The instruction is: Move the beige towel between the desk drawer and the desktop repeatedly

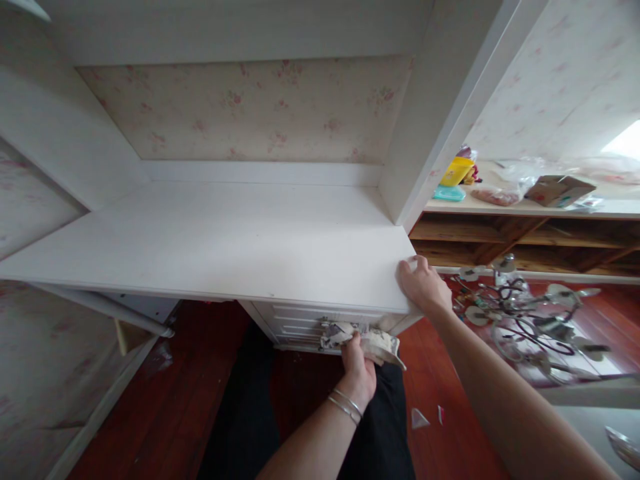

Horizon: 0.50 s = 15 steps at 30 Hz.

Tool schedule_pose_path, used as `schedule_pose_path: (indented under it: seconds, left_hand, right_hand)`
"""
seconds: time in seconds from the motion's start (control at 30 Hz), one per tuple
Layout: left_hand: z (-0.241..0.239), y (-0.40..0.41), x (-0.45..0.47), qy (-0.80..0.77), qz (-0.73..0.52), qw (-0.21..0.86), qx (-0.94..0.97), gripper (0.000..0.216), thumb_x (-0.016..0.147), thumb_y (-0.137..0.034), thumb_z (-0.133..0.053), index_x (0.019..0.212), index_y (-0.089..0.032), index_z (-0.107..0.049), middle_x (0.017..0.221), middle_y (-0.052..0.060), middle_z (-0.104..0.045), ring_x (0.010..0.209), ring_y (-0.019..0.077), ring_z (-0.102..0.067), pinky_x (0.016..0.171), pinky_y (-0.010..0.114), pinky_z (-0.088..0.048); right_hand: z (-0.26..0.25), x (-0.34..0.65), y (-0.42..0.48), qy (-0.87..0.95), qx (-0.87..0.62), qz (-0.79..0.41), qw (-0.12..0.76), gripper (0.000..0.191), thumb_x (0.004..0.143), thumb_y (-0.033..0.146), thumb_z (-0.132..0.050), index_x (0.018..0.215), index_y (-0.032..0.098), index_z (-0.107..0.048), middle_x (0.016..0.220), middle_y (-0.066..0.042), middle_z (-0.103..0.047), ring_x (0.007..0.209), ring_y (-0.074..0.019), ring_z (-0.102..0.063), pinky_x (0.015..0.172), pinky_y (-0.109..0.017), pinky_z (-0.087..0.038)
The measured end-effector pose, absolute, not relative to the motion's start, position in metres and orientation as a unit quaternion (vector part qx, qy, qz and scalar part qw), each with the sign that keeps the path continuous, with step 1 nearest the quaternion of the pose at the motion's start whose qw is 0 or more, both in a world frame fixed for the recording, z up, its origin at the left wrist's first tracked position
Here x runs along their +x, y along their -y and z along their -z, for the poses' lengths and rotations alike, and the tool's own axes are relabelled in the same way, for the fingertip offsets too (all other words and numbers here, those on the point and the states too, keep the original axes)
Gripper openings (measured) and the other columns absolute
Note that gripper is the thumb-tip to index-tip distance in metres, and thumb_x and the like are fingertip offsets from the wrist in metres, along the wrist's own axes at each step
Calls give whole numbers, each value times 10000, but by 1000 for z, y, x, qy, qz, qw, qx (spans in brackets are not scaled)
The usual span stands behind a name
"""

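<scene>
A white desk (250,233) with a raised back frame stands in front of me. My left hand (357,367), with two bangles on its wrist, is closed around a crumpled whitish cloth with dark markings (380,343). It holds the cloth against the white drawer fronts (300,320) below the desktop's front edge. Part of the cloth hangs loose to the right of the fingers. My right hand (425,283) grips the desktop's right edge near the front corner, fingers curled; some fingertips are hidden.
On the red wooden floor (200,393) to the right lies a chandelier (525,313) with curved arms. Behind it, a low shelf unit (500,233) carries a yellow container (457,171), plastic bags and a cardboard box (560,191). Small scraps (419,419) lie near my legs.
</scene>
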<state>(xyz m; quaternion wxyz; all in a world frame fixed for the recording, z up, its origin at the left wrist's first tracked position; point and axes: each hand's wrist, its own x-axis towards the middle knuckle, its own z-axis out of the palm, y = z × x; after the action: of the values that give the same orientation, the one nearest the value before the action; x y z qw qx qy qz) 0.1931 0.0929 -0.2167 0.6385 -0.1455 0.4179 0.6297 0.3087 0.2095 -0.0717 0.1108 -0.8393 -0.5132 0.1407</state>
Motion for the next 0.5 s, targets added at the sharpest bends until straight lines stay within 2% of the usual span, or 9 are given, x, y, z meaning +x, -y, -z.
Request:
schedule_pose_path:
  seconds: [0.13, 0.3, 0.5]
  left_hand:
    - [234, -99, 161, -457, -643, 595, -154, 78, 897, -127, -570, 936, -140, -636, 869, 67, -733, 773, 151, -723, 789, 278, -578]
    - [225, -102, 113, -460, -655, 578, -161, 70, 882, -129, -592, 928, -150, -641, 863, 56, -738, 725, 151, -718, 719, 269, -587]
    - [219, -102, 54, -485, -697, 513, -127, 138, 869, -90, -590, 981, -146, -647, 907, 62, -735, 812, 149, -725, 791, 276, -585]
  right_hand:
    - [71, 308, -209, 511, -839, -145, 113, 633, 976, 582, -258, 1465, 217, -428, 1330, -220, -570, 1192, -407, -586, 974, -571, -449]
    - [73, 310, -210, 515, -837, -141, 117, 653, 967, 600, -263, 1464, 209, -429, 1336, -224, -569, 1218, -425, -567, 980, -574, -447]
    - [76, 311, -209, 518, -835, -142, 121, 664, 963, 607, -259, 1462, 207, -436, 1338, -224, -571, 1217, -423, -567, 981, -578, -445]
